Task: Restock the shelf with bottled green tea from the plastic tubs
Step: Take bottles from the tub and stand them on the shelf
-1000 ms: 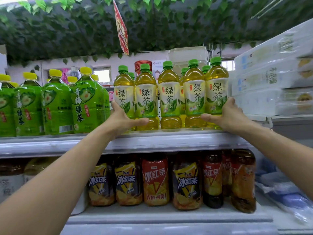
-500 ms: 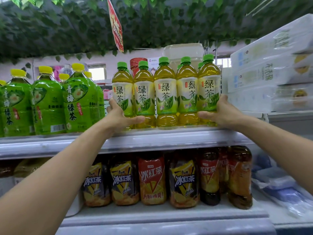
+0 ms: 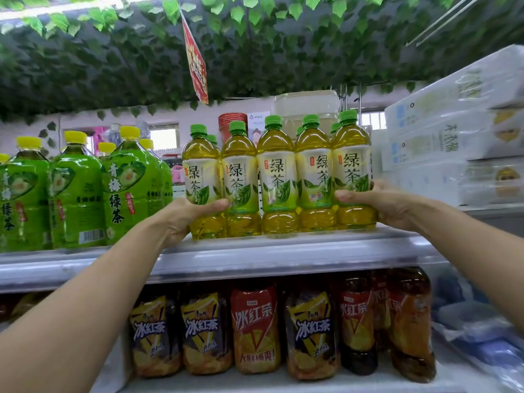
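1. Bracketing a row of five green tea bottles (image 3: 276, 177) from both ends, the two hands press inward; bottles stand upright at the front edge of the upper shelf (image 3: 283, 256).
2. Left hand (image 3: 181, 219) curls around the leftmost bottle, thumb across its front.
3. Right hand (image 3: 380, 202) wraps the rightmost bottle, thumb on its label.
4. Large green bottles (image 3: 76, 194) stand just left of the row; iced tea bottles (image 3: 255, 327) fill the shelf below.

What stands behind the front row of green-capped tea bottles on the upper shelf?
Behind the front row of green-capped tea bottles, a few more green caps show through the gaps, so at least a second row. Their bodies are covered, so neither their number nor any further rows can be seen.
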`<state>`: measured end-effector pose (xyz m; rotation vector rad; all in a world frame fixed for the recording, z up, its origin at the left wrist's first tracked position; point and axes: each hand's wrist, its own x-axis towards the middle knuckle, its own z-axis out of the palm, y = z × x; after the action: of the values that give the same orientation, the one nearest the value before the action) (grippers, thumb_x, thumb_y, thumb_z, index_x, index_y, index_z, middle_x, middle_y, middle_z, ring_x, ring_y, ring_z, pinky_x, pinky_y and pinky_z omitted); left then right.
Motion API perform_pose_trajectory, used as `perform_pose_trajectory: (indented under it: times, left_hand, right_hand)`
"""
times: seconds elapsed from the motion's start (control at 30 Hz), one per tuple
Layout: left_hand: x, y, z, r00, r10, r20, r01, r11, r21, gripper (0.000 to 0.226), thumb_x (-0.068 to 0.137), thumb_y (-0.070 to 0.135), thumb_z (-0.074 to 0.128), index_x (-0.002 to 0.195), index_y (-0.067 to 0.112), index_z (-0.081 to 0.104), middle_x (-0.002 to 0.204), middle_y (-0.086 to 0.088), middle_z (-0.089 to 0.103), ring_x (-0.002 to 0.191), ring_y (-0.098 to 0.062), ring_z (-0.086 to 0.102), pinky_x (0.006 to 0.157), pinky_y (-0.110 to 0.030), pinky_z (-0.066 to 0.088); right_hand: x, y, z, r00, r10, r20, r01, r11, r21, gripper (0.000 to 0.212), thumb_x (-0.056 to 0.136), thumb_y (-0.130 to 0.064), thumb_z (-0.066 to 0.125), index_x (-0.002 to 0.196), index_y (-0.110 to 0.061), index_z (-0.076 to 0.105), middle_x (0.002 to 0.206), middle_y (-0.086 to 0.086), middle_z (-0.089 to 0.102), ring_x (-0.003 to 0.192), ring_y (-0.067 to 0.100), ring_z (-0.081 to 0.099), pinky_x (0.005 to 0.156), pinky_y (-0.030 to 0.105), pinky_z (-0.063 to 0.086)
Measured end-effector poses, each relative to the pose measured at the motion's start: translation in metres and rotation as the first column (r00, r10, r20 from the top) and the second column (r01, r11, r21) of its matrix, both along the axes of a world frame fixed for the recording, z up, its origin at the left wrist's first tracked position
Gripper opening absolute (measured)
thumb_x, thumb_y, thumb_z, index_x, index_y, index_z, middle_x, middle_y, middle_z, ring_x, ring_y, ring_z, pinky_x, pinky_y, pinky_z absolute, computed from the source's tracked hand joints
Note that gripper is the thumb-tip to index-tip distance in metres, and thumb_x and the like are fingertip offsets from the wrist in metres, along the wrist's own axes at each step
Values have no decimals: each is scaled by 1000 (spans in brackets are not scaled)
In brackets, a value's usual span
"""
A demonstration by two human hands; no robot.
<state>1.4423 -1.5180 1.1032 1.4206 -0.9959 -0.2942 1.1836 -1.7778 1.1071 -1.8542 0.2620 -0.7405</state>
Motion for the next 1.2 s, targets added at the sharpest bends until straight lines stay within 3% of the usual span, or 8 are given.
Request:
perform_pose_trajectory:
  times: [0.13,0.27,0.37,0.8,0.97,1.07,1.13,1.2]
  left_hand:
    - [2,-1,0,1000,-4,19,4,1000,13,111,17,52,101,117,14,69,114,-6,75,123,-30,59,116,-52,34]
    - [3,-1,0,1000,-5,30,5,1000,25,114,17,53,100,119,15,69,115,-5,75,122,-30,60,116,-53,35]
    - [2,0,-1,999,-9,42,8,1000,21,113,16,54,100,118,16,70,113,-4,76,121,-28,61,115,-51,37]
    - [9,-2,-1,999,-5,37,3,999,50,109,19,55,100,117,18,70,117,-5,74,126,-31,57,117,-54,33]
    - [10,-4,-2,999,-5,39,4,999,43,109,19,55,100,118,17,70,116,-4,74,125,-30,58,116,-53,34]
    - [2,-5,-2,996,55,67,-56,998,10,110,20,58,99,118,16,70,113,-4,75,121,-28,61,115,-51,38]
    - [-9,-6,-4,980,170,104,-164,984,-62,130,20,62,96,134,13,58,124,-7,69,126,-28,57,115,-53,37]
    - [-21,-8,-6,925,344,161,-329,937,-115,157,25,69,92,156,16,23,150,-11,45,142,-31,39,119,-56,29]
  right_hand:
    - [1,-4,0,1000,2,-5,-2,1000,-27,115,17,-48,99,120,-12,63,110,10,74,103,27,71,85,37,57]
    - [0,-2,0,1000,-11,-7,11,1000,-15,80,53,-29,87,126,-9,60,114,12,72,109,29,67,91,40,54]
    - [-1,0,-1,1000,-15,0,15,1000,-14,67,62,-22,78,125,-8,61,116,12,72,108,29,67,85,36,55]
    - [-1,0,-1,1000,-22,-15,22,1000,-21,71,61,-23,79,127,-9,60,118,13,70,109,29,66,83,35,55]
    - [-1,0,-1,999,-38,-35,36,998,-55,85,49,-31,86,127,-10,60,118,12,71,114,31,64,102,45,49]
    - [0,5,-2,998,-65,-21,62,993,-103,72,52,-32,85,118,-15,64,116,8,71,115,26,61,111,46,40]
    - [0,9,-4,993,-115,3,114,978,-173,72,49,-38,87,115,-18,66,113,4,72,113,22,62,112,46,39]
    - [0,15,-7,975,-216,45,220,947,-232,88,49,-42,89,126,-14,57,114,3,69,110,21,61,109,45,43]
